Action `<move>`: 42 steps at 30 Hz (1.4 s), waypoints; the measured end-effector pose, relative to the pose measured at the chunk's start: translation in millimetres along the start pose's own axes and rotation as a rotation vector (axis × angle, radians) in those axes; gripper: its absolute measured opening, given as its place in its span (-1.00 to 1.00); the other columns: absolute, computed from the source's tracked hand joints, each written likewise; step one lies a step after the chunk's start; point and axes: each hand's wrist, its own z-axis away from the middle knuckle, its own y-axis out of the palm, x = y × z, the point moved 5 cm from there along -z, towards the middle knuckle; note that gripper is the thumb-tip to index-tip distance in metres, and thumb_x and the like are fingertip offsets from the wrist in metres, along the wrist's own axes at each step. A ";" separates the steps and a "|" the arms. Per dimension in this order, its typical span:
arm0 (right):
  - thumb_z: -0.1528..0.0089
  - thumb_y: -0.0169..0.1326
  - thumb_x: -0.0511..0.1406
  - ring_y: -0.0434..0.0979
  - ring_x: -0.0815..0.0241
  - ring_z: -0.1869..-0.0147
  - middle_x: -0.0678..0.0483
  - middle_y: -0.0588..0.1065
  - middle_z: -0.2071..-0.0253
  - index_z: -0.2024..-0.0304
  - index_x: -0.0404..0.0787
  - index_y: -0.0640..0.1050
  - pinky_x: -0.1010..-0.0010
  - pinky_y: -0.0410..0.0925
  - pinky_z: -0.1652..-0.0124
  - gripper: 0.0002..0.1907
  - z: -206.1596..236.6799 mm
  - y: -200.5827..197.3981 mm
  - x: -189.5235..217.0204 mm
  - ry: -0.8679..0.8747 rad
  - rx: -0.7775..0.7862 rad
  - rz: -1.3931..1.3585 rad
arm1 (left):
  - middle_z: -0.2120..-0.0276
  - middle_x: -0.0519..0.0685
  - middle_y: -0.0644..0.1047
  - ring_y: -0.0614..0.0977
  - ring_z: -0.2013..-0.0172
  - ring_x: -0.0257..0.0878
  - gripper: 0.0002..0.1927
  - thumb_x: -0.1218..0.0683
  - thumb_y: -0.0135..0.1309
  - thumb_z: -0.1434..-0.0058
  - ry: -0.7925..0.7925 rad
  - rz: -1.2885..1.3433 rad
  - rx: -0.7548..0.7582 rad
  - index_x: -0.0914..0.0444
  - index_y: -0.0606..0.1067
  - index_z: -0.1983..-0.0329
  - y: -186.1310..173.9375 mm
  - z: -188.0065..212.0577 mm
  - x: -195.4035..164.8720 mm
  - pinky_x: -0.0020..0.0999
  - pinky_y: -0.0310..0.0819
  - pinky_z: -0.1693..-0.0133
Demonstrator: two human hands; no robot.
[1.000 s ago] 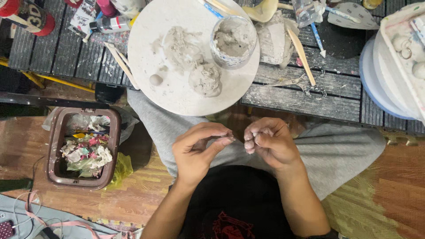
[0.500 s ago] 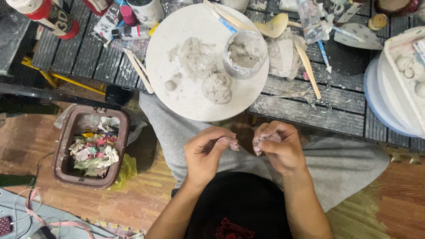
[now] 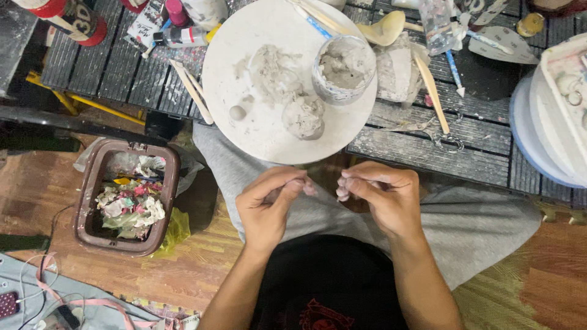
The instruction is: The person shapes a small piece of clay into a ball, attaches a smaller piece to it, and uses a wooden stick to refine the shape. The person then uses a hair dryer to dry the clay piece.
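My left hand and right hand hang over my lap, just below the near edge of the round board, fingertips pinched and almost meeting. Each seems to nip a small bit of clay, though the bits are too small to see clearly. The clay lump sits on the board near its lower middle, a small ball to its left, and the cup of wet clay stands above the lump. I think the worst risk is dropping a bit: nothing lies under my fingers but grey trousers and floor, so a slip would lose it or smear the cloth. Squeezing too hard could flatten it, and dry fingers could crack it. The bin, left of the board, is well apart.
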 end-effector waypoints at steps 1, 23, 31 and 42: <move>-0.23 0.17 -0.59 0.68 0.06 0.23 -0.24 0.62 0.17 0.18 -0.48 0.65 0.30 0.58 0.21 -0.87 -2.0 3.4 -0.2 0.029 -0.019 0.047 | 0.15 0.14 0.62 0.71 0.20 -0.17 -0.86 0.38 0.12 -0.31 -0.009 -0.013 -0.011 0.46 0.59 0.08 -3.6 -1.5 -1.6 -0.37 0.67 0.11; -0.25 0.18 -0.58 0.67 0.07 0.17 -0.21 0.61 0.16 0.12 -0.50 0.62 0.28 0.59 0.16 -0.85 2.6 17.2 -6.1 0.012 0.131 0.026 | 0.04 -0.19 0.65 0.40 -0.22 -0.02 -0.83 0.08 0.41 -0.19 0.547 -1.189 0.134 0.15 0.70 0.17 -24.9 -83.4 -45.1 -0.08 0.12 -0.21; -0.25 0.16 -0.56 0.68 0.05 0.07 -0.20 0.60 0.06 0.05 -0.43 0.63 0.27 0.60 0.08 -0.79 3.5 17.7 -9.1 0.029 0.109 0.011 | -0.24 -0.09 0.48 0.29 -0.29 0.06 -0.64 0.00 0.41 -0.14 0.429 -1.194 0.152 0.13 0.67 0.00 -39.3 -81.0 -41.8 0.00 0.03 -0.26; -0.21 0.19 -0.60 0.70 0.04 0.08 -0.22 0.61 0.07 0.07 -0.46 0.62 0.26 0.60 0.05 -0.77 1.4 19.2 -10.0 0.026 0.092 0.041 | -0.29 0.01 0.46 0.29 -0.27 0.07 -0.64 0.06 0.39 -0.22 0.307 -1.180 0.060 0.14 0.64 -0.08 -67.7 -91.3 -37.5 -0.02 0.09 -0.27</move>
